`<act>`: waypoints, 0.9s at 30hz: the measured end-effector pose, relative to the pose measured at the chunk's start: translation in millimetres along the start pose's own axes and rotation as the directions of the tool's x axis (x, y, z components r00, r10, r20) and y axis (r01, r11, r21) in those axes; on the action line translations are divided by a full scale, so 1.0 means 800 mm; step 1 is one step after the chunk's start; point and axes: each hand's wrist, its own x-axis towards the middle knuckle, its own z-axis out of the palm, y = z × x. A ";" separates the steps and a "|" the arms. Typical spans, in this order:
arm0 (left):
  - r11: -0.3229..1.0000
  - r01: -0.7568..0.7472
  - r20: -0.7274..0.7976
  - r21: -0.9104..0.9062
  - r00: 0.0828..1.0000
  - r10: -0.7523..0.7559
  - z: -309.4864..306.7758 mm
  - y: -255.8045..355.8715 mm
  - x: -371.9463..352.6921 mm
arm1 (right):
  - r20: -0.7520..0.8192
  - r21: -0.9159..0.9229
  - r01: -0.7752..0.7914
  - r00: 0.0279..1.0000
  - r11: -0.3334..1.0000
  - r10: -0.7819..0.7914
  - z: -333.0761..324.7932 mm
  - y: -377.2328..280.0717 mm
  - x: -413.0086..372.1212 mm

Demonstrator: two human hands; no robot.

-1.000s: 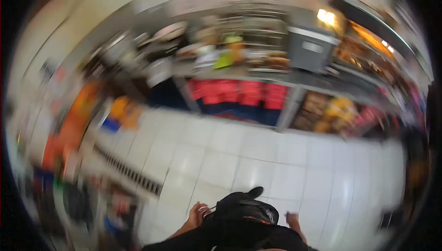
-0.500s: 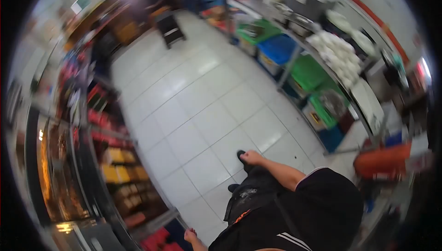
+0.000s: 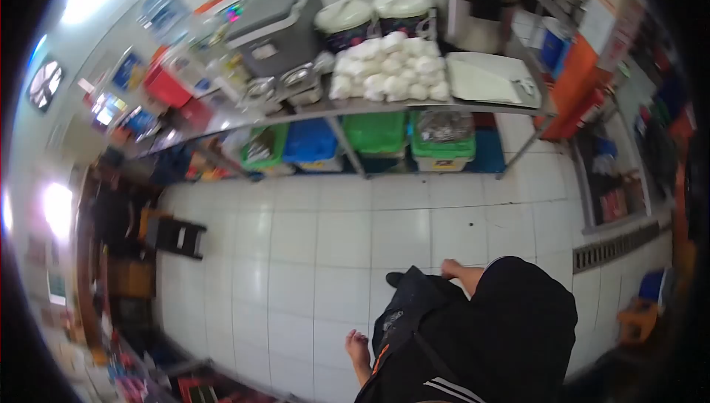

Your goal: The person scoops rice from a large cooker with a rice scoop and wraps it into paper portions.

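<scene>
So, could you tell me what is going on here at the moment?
A person in a black apron stands on a white tiled floor in front of a metal table. The left hand hangs beside the apron and the right hand sits near the hip. Neither appears to hold anything. The table carries a pile of white bundles and lidded containers, with green and blue crates underneath.

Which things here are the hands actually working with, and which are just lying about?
In hand: nothing held; the left hand and right hand hang empty beside the black apron.

Lying about: white bundles on the steel table; green crates and blue crate beneath it; black stool on the floor.
</scene>
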 end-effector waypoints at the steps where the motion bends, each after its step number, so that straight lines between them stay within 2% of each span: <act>1: 0.989 0.025 0.084 0.144 0.996 -0.038 0.033 0.009 0.003 | -0.048 0.075 0.005 0.999 0.997 -0.002 -0.007 -0.027 0.013; 2: 0.943 -0.190 0.489 0.273 0.872 0.034 -0.016 -0.060 0.093 | -0.236 0.451 0.034 0.968 0.892 0.083 0.016 -0.036 0.053; 3: 0.937 -0.189 0.531 0.295 0.847 0.003 -0.031 -0.095 0.136 | -0.222 0.393 0.030 0.973 0.919 0.063 -0.007 -0.067 0.058; 4: 0.853 -0.323 0.588 0.411 0.809 0.023 -0.035 -0.116 0.173 | -0.248 0.371 0.077 0.969 0.926 0.019 -0.029 -0.090 0.053; 5: 0.735 -0.465 0.654 0.493 0.756 0.040 -0.018 -0.108 0.207 | -0.238 0.424 0.168 0.969 0.890 -0.069 -0.075 -0.114 0.023; 6: 0.707 -0.352 0.526 0.614 0.850 -0.034 0.030 -0.014 0.160 | -0.327 0.497 0.197 0.945 0.845 -0.028 -0.099 -0.130 0.013; 7: 0.715 -0.291 0.506 0.636 0.857 -0.101 0.074 0.048 0.137 | -0.398 0.559 0.236 0.917 0.795 0.008 -0.113 -0.133 0.012; 8: 0.721 -0.215 0.473 0.659 0.864 -0.174 0.103 0.080 0.130 | -0.465 0.663 0.288 0.882 0.691 0.078 -0.127 -0.136 -0.001; 10: 0.661 -0.287 0.535 0.694 0.820 -0.206 0.132 0.121 0.145 | -0.472 0.658 0.207 0.863 0.724 0.182 -0.152 -0.122 -0.024; 11: 0.608 -0.316 0.587 0.728 0.745 -0.315 0.126 0.116 0.193 | -0.483 0.647 0.157 0.842 0.746 0.242 -0.173 -0.126 -0.056; 12: 0.629 -0.447 0.742 0.636 0.578 -0.339 0.105 0.094 0.261 | -0.482 0.648 0.138 0.836 0.749 0.263 -0.176 -0.115 -0.070; 13: 0.398 -0.732 0.829 0.553 0.436 -0.349 0.126 0.125 0.263 | -0.432 0.760 0.083 0.806 0.644 0.405 -0.170 -0.101 -0.084; 14: 0.352 -0.567 0.668 0.744 0.617 -0.417 0.156 0.147 0.259 | -0.361 0.854 0.043 0.766 0.518 0.532 -0.161 -0.085 -0.096; 15: 0.290 -0.362 0.461 0.886 0.752 -0.471 0.188 0.160 0.251 | -0.345 0.878 -0.001 0.691 0.478 0.635 -0.138 -0.064 -0.099; 16: 0.292 -0.365 0.466 0.884 0.747 -0.475 0.214 0.164 0.247 | -0.326 0.900 -0.035 0.605 0.434 0.726 -0.105 -0.042 -0.098; 17: 0.190 -0.426 0.466 0.884 0.792 -0.394 0.242 0.169 0.248 | -0.295 0.912 -0.094 0.530 0.400 0.795 -0.059 -0.013 -0.089; 18: 0.080 -0.472 0.473 0.878 0.826 -0.307 0.266 0.171 0.251 | -0.083 0.972 -0.165 0.417 0.165 0.905 -0.036 -0.007 -0.097; 19: 0.080 -0.474 0.474 0.877 0.825 -0.307 0.288 0.165 0.259 | -0.066 0.983 -0.138 0.351 0.122 0.934 0.011 0.010 -0.098; 20: 0.113 -0.522 0.530 0.845 0.794 -0.299 0.315 0.150 0.269 | 0.098 0.986 -0.162 0.331 -0.046 0.938 -0.007 -0.004 -0.137; 21: 0.146 -0.564 0.580 0.813 0.761 -0.292 0.337 0.136 0.275 | 0.134 0.984 -0.149 0.241 -0.100 0.961 0.024 0.003 -0.135; 22: 0.151 -0.558 0.576 0.816 0.761 -0.298 0.357 0.128 0.273 | 0.150 0.967 -0.235 0.232 -0.094 0.961 0.038 0.003 -0.139; 23: 0.165 -0.635 0.649 0.755 0.690 -0.320 0.384 0.118 0.270 | 0.158 0.944 -0.318 0.220 -0.082 0.963 0.039 0.008 -0.147; 24: 0.181 -0.702 0.714 0.688 0.613 -0.338 0.411 0.108 0.263 | 0.178 0.949 -0.291 0.168 -0.124 0.970 0.030 0.014 -0.148; 25: 0.187 -0.694 0.709 0.695 0.619 -0.338 0.427 0.099 0.257 | 0.204 0.950 -0.264 0.121 -0.167 0.971 0.020 0.018 -0.147; 27: 0.358 -0.656 0.748 0.664 0.572 -0.336 0.481 0.077 0.239 | -0.031 0.978 -0.198 0.157 0.062 0.987 -0.004 0.062 -0.136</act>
